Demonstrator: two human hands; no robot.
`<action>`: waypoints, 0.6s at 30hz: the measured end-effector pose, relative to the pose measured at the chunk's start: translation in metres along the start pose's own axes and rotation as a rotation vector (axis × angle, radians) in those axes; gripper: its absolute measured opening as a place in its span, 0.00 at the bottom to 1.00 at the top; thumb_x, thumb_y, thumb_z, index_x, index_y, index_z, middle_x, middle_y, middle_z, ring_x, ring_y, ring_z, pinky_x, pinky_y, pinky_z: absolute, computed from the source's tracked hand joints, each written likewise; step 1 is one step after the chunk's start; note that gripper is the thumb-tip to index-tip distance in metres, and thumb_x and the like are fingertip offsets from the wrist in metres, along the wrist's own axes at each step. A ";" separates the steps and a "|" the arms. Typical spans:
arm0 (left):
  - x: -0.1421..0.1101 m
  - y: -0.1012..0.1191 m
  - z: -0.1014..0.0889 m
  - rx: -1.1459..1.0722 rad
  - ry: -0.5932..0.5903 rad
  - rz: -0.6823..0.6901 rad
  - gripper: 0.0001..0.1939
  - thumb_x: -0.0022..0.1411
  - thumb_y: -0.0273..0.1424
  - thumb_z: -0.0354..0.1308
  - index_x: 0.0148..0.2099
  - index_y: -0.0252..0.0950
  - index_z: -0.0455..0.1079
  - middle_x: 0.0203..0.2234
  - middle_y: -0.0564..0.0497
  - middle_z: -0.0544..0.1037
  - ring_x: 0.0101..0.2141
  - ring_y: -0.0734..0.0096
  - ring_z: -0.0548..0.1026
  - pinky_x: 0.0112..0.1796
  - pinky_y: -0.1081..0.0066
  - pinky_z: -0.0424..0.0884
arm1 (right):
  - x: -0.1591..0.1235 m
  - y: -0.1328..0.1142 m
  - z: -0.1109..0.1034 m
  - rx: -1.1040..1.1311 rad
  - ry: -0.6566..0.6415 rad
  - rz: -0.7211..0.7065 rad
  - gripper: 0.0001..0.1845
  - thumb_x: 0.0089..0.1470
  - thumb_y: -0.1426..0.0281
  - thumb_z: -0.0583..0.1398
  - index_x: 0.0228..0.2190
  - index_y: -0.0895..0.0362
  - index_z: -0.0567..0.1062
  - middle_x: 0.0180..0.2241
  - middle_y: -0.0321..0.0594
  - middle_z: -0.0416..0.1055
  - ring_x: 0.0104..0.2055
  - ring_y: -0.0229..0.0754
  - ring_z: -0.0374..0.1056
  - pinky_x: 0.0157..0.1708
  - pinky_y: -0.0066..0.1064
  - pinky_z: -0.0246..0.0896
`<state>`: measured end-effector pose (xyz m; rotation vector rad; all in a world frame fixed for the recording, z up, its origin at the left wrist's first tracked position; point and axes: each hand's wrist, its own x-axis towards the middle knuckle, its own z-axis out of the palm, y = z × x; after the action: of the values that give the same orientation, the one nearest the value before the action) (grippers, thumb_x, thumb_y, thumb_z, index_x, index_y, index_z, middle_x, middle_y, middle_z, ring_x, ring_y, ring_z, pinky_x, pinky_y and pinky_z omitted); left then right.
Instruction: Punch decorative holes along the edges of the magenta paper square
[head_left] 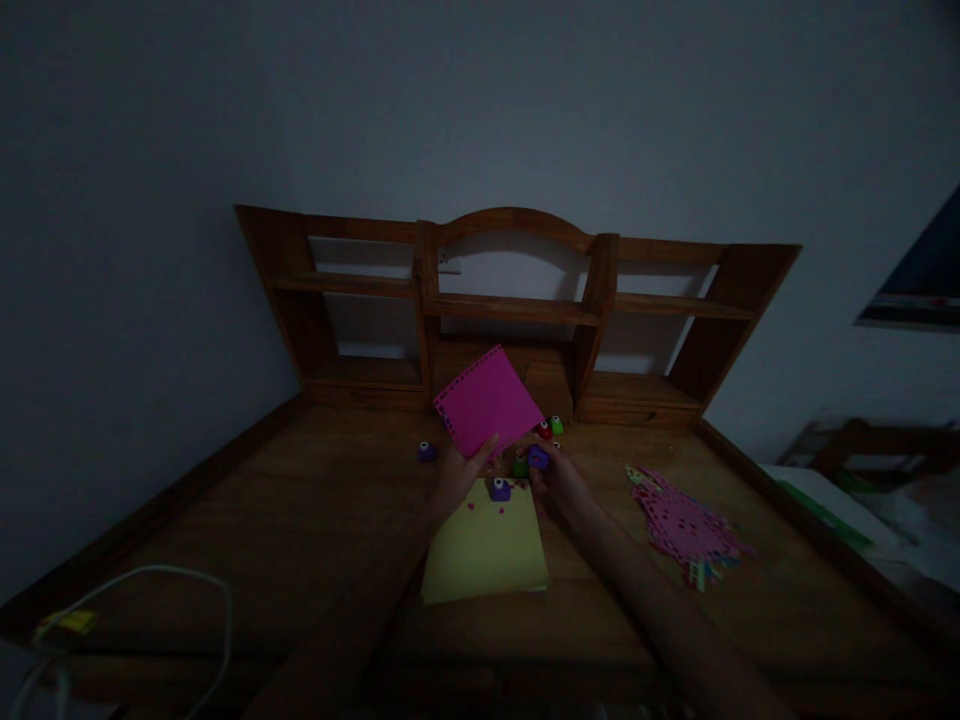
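Pink sheet in the left hand, punch in the right, both beyond the yellow stack's far edge.
The left hand (461, 475) pinches the pink sheet (487, 405) at its near edge, thumb on top; the right hand (556, 482) has its fingers closed around a purple punch (538, 457), past the stack (487, 555)'s far right corner. The sheet looks near square, with no clear long axis, and is turned cornerwise: its row of holes runs along the far left side, away from the punch, while its right corner is nearest the right hand. Whether that corner touches the hand or punch, I cannot tell. A second punch (500, 489) sits on the stack's far end.
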<state>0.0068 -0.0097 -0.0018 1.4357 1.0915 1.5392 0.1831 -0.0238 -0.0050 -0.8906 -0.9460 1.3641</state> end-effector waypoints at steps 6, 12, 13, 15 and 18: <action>0.000 0.008 -0.004 0.038 0.030 -0.009 0.16 0.56 0.43 0.63 0.27 0.37 0.71 0.22 0.50 0.77 0.27 0.64 0.76 0.35 0.65 0.72 | -0.027 -0.024 0.012 -0.430 -0.018 -0.397 0.17 0.51 0.60 0.66 0.43 0.48 0.74 0.36 0.37 0.75 0.36 0.44 0.69 0.38 0.33 0.62; 0.002 0.012 -0.009 0.067 0.121 -0.012 0.19 0.57 0.45 0.62 0.24 0.36 0.71 0.21 0.49 0.78 0.24 0.64 0.75 0.31 0.67 0.70 | -0.023 -0.026 0.005 -0.567 -0.066 -0.440 0.13 0.45 0.61 0.69 0.35 0.49 0.78 0.37 0.40 0.74 0.43 0.51 0.66 0.47 0.40 0.60; 0.003 0.011 -0.010 0.063 0.137 -0.024 0.19 0.57 0.45 0.62 0.24 0.36 0.72 0.20 0.49 0.78 0.24 0.64 0.75 0.30 0.68 0.70 | -0.020 -0.023 0.004 -0.509 -0.079 -0.396 0.14 0.45 0.61 0.69 0.35 0.50 0.78 0.37 0.40 0.74 0.42 0.50 0.67 0.45 0.39 0.61; 0.004 0.011 -0.010 0.051 0.150 -0.044 0.19 0.56 0.46 0.62 0.24 0.35 0.72 0.20 0.48 0.77 0.23 0.65 0.75 0.29 0.68 0.70 | -0.016 -0.018 0.004 -0.363 -0.113 -0.288 0.14 0.46 0.60 0.69 0.34 0.52 0.78 0.34 0.40 0.75 0.38 0.47 0.69 0.41 0.37 0.62; 0.004 0.012 -0.010 0.038 0.136 -0.039 0.20 0.56 0.47 0.62 0.24 0.35 0.72 0.20 0.48 0.77 0.23 0.65 0.75 0.29 0.68 0.69 | -0.011 -0.013 0.003 -0.238 -0.109 -0.213 0.14 0.46 0.60 0.69 0.33 0.54 0.77 0.33 0.40 0.76 0.35 0.45 0.70 0.37 0.34 0.63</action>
<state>-0.0030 -0.0109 0.0104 1.3426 1.2276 1.6154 0.1852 -0.0356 0.0084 -0.8713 -1.2700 1.1426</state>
